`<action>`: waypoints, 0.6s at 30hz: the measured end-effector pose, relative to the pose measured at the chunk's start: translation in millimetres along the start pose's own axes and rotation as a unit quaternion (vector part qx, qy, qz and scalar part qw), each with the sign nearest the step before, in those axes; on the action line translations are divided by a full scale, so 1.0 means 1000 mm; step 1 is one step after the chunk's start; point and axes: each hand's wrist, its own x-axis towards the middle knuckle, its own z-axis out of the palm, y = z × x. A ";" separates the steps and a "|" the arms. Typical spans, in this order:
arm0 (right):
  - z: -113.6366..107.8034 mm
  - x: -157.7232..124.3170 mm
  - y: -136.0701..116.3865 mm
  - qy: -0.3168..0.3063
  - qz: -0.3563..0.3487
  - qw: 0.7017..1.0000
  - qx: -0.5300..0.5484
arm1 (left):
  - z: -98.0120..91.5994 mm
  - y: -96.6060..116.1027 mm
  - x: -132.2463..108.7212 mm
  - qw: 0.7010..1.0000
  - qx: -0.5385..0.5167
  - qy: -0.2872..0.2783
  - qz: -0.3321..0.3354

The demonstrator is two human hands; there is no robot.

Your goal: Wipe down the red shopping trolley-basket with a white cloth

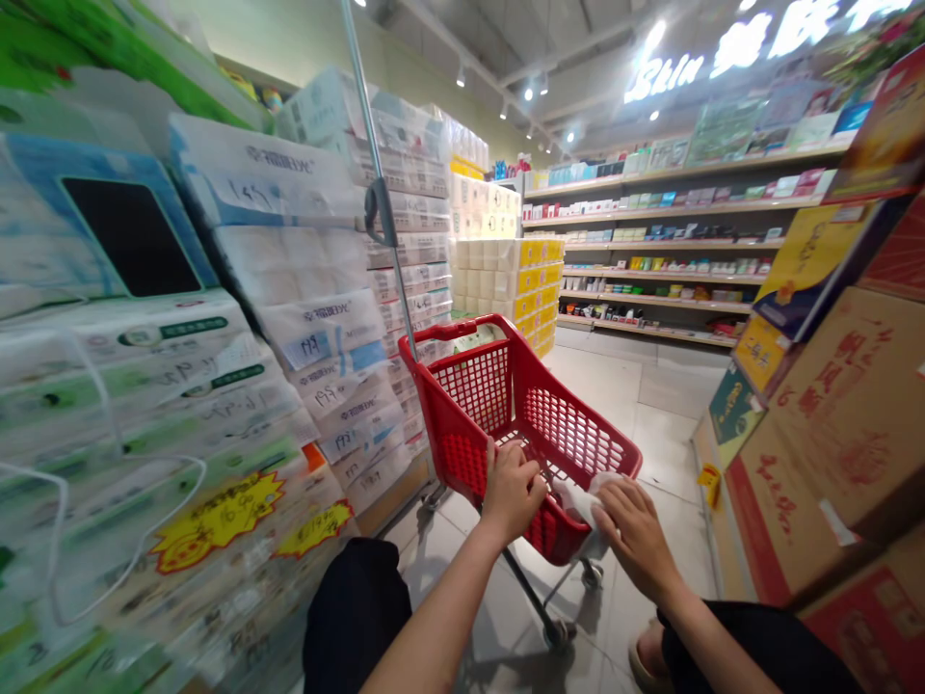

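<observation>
Nearest the camera are the person's left forearm (448, 602) and right forearm (712, 622), reaching forward between dark-clothed knees (357, 612). Largest around them are the stacks of wrapped paper packs (238, 395) along the left, then the wall shelves (672, 241) at the back and the printed cartons (816, 414) along the right. Between these, on the tiled floor (614, 405), stands the red shopping cart (578, 424), its handle (466, 331) at the far end and a metal pole (364, 96) rising beside it. The left hand (515, 490) has its fingers curled over the cart's near left rim. The right hand (636, 520) has its fingers bunched on a white wad (578, 499) at the near right corner; whether it is cloth, tissue or film, I cannot tell. Smaller, a dark-screened device (130, 236) leans against a pack, and a white cable (62, 540) loops below it.

The cart stands on wheels (558, 631), so an uneven push could swing it, perhaps knocking the pole into the stacks. The thin wad might snag on the corner and tear if pulled hard. The hanging cable could be caught by a passing knee.
</observation>
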 end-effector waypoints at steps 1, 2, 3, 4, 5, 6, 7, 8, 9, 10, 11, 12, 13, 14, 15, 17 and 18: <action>0.001 -0.002 -0.012 0.000 -0.012 1.000 0.002 | -0.003 -0.005 0.000 1.000 0.003 0.000 0.001; 0.000 -0.003 -0.023 -0.003 -0.021 1.000 0.004 | -0.006 -0.009 -0.001 1.000 0.005 -0.001 0.002; -0.001 -0.005 -0.032 -0.006 -0.030 1.000 0.004 | -0.009 -0.013 -0.001 1.000 0.007 -0.001 0.002; -0.002 -0.005 -0.039 -0.009 -0.038 0.999 0.003 | -0.012 -0.017 -0.002 1.000 0.007 -0.002 0.002; -0.004 -0.006 -0.043 -0.010 -0.050 0.999 0.002 | -0.014 -0.019 -0.002 1.000 0.006 -0.002 0.003; -0.006 -0.007 -0.044 -0.010 -0.065 0.998 0.000 | -0.015 -0.021 -0.003 1.000 0.004 -0.003 0.005; -0.008 -0.008 -0.042 -0.010 -0.084 0.996 -0.002 | -0.016 -0.022 -0.004 1.000 0.001 -0.004 0.006; -0.010 -0.009 -0.037 -0.009 -0.104 0.995 -0.002 | -0.016 -0.021 -0.005 1.000 -0.003 -0.004 0.007; -0.012 -0.010 -0.031 -0.007 -0.121 0.993 -0.002 | -0.016 -0.020 -0.005 1.000 -0.007 -0.002 0.007; -0.014 -0.012 -0.023 -0.005 -0.132 0.991 -0.001 | -0.015 -0.019 -0.006 1.000 -0.011 0.000 0.006; -0.016 -0.013 -0.015 0.001 -0.136 0.991 0.002 | -0.014 -0.017 -0.006 1.000 -0.014 0.001 0.005; -0.018 -0.014 -0.008 0.010 -0.130 0.991 0.006 | -0.013 -0.015 -0.006 1.000 -0.016 0.002 0.005; -0.021 -0.015 -0.002 0.022 -0.117 0.993 0.012 | -0.012 -0.013 -0.006 1.000 -0.018 0.003 0.005; -0.024 -0.016 0.003 0.032 -0.100 0.994 0.019 | -0.010 -0.011 -0.005 1.000 -0.020 0.004 0.006; -0.028 -0.016 0.005 0.035 -0.083 0.996 0.027 | -0.008 -0.010 -0.004 1.000 -0.020 0.005 0.006; -0.037 -0.013 0.004 0.006 -0.058 0.997 0.048 | -0.004 -0.008 -0.001 1.000 -0.018 0.010 0.005; -0.040 -0.011 0.001 -0.020 -0.051 0.997 0.063 | -0.002 -0.008 0.000 1.000 -0.017 0.013 0.003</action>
